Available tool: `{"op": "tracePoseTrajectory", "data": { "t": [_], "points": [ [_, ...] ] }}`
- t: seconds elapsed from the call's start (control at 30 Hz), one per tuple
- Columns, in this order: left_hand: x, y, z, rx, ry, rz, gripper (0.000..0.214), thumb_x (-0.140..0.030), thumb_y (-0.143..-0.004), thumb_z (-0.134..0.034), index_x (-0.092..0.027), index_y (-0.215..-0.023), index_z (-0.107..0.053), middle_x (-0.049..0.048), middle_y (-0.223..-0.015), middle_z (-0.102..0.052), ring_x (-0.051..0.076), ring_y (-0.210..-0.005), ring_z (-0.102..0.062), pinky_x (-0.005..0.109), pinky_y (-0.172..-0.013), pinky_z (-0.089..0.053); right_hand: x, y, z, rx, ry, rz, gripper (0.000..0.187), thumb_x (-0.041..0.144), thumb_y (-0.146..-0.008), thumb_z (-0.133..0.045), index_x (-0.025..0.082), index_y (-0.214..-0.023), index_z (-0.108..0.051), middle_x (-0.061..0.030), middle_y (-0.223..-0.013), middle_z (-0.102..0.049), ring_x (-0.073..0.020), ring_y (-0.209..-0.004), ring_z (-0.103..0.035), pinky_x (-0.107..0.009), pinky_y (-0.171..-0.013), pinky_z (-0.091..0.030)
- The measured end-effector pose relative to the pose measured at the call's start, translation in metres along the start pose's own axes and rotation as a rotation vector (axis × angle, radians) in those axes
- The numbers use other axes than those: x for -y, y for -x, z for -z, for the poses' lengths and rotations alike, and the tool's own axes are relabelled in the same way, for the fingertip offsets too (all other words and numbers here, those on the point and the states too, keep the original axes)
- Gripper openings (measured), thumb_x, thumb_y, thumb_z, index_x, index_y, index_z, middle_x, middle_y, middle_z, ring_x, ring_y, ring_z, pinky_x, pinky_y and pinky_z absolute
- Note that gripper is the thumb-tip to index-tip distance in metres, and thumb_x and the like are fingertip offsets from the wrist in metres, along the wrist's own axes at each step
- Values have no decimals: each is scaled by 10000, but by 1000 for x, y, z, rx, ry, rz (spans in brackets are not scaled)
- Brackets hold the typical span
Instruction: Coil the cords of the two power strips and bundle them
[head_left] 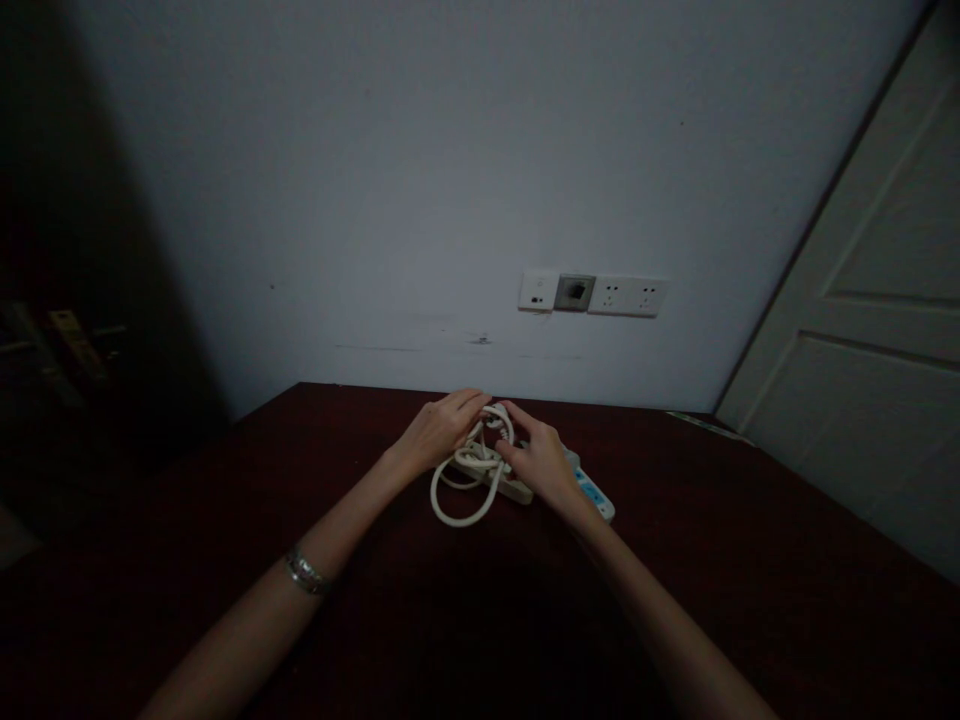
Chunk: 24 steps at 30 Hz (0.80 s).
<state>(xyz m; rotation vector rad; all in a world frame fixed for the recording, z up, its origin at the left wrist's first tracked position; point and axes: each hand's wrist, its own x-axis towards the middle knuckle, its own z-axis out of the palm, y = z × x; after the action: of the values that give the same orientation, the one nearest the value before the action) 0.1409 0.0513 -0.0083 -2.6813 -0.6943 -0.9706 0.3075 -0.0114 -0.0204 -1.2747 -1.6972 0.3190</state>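
Observation:
A white power strip [592,492] lies on the dark red table [750,560], partly under my hands. Its white cord [459,500] is bunched in loops on top of it, with one loop hanging toward me. My left hand [439,432] has its fingers curled round the coils at the top of the bundle. My right hand [541,462] pinches the cord from the right side, over the strip. A metal bracelet [307,572] sits on my left wrist.
Wall sockets [592,294] are set in the grey wall above the table's far edge. A white panelled door [870,330] stands at the right. The left side is dark, with dim shapes I cannot make out.

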Motion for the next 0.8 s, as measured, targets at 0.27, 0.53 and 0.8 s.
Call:
{"op": "tracePoseTrajectory", "data": {
  "t": [0.27, 0.53, 0.8],
  "points": [
    [0, -6, 4, 56, 434, 48, 252, -249, -900, -400, -130, -964, -613, 89, -942, -644, 154, -873, -590, 290, -790, -458, -6, -2, -3, 19, -71, -41, 495, 78, -616, -518, 161, -1094, -615, -49, -940, -683, -164, -771, -619, -281, -743, -471],
    [-2, -5, -4, -54, 788, 341, 274, -348, -836, -513, -139, -929, -664, 64, -886, -667, 152, -789, -583, 246, -700, -432, -10, -6, 2, 20, -73, 25, 536, 22, -612, -483, 180, -1114, -583, -42, -994, -672, -166, -852, -622, -288, -807, -464],
    [3, -3, -16, -63, 1253, 671, 307, -350, -656, -706, -102, -838, -691, 36, -637, -632, 101, -545, -521, 216, -540, -384, -7, -4, 13, 122, -27, 161, 465, 29, -648, -456, 181, -1076, -556, -39, -921, -669, -169, -816, -616, -286, -757, -453]
  ]
}}
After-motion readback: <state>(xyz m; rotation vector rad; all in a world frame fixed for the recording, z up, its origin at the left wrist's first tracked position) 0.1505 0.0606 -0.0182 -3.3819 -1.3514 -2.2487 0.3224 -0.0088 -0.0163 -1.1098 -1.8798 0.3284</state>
